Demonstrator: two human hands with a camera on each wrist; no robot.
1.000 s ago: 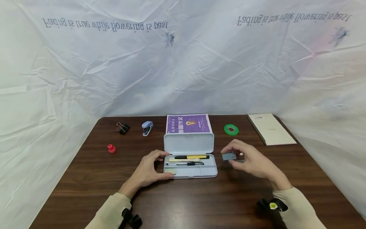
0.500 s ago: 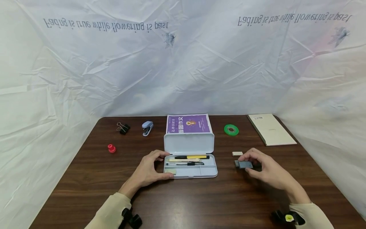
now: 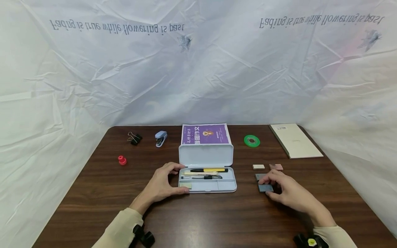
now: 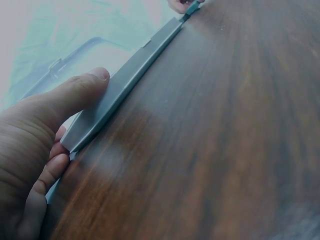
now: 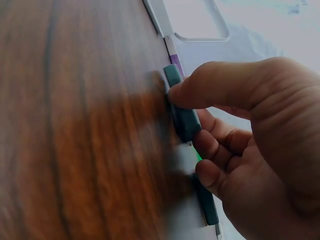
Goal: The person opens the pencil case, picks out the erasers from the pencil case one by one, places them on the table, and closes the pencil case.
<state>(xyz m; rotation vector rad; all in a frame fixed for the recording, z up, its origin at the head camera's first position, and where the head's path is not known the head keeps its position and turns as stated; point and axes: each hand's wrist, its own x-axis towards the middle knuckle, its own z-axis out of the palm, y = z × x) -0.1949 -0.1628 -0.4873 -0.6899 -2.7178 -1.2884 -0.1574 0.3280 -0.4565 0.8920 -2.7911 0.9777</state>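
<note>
The right hand (image 3: pixel 286 193) is pinching a grey eraser (image 3: pixel 265 188) and has brought it down from beside the pencil case (image 3: pixel 207 185) onto the table (image 3: pixel 217 220), so it is being laid aside. The left hand (image 3: pixel 161 184) is still gripping the case's left end.

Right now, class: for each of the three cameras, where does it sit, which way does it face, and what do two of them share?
Head: above the near edge, facing forward and down at the table; both hands and sleeves show.
Left wrist: low beside the left hand, looking along the case edge; thumb and fingers show.
Right wrist: low beside the right hand, which pinches a grey block.
Shared: head and left wrist both show the case.
</note>
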